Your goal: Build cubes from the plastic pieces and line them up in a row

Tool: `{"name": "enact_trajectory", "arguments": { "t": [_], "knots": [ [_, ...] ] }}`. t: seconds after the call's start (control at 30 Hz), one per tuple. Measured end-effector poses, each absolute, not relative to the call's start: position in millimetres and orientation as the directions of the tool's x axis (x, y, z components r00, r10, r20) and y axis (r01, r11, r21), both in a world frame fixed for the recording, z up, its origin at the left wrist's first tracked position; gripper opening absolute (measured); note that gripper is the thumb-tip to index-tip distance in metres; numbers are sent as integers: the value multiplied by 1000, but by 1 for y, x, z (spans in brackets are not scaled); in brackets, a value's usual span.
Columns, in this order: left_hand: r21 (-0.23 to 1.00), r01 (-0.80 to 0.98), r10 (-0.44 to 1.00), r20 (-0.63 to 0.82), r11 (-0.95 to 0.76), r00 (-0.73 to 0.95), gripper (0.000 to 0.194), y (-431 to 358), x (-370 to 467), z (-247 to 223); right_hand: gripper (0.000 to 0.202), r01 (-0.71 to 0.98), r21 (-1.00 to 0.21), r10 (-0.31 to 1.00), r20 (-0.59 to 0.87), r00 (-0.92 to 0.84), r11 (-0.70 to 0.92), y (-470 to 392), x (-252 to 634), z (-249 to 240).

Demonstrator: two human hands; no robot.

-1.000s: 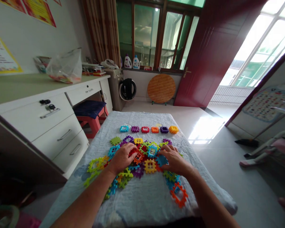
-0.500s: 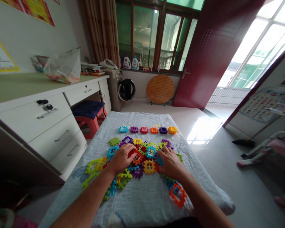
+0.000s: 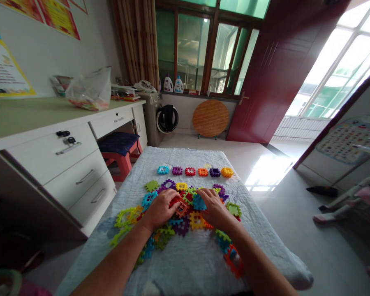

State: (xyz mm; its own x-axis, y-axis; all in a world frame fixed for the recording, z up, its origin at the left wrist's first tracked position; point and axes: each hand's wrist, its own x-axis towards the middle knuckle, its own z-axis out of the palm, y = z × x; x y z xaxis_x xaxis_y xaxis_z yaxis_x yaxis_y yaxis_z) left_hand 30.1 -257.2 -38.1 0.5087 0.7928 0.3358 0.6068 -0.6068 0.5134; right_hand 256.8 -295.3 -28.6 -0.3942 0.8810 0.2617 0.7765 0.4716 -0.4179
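Note:
Colourful plastic interlocking building pieces lie heaped on a cloth-covered table (image 3: 185, 263). My left hand (image 3: 163, 207) rests on the left side of the heap, fingers curled round a red building piece (image 3: 174, 201). Beside its thumb is an orange window-shaped piece (image 3: 182, 209). My right hand (image 3: 215, 207) is at the heap's right side, fingers bent over a blue building piece (image 3: 199, 202), partly covered by them. Just below sits a yellow window piece (image 3: 197, 221). Beyond the heap stand several assembled blocks in a row, among them a red block (image 3: 190, 171) and a yellow block (image 3: 227, 172).
Green pieces (image 3: 120, 234) spread to the left of the heap, and an orange-red piece (image 3: 234, 261) lies near my right forearm. A white desk (image 3: 61, 144) and a red stool (image 3: 123, 160) stand left of the table. A round wooden board (image 3: 211, 118) leans by the far wall.
My right hand has shifted left and its fingers now cover part of the blue piece. My left hand stays at the red piece. The whole view has shifted slightly.

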Motion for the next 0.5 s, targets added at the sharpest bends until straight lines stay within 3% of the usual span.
{"name": "enact_trajectory", "arguments": {
  "t": [0.27,0.5],
  "knots": [
    [507,609,791,337,-609,510,14,-257,31,-39,66,725,-490,873,319,-368,484,-289,264,-41],
    [507,600,784,360,-619,505,14,-257,30,-40,60,749,-438,860,361,-361,498,-291,264,-42]
  ]
}}
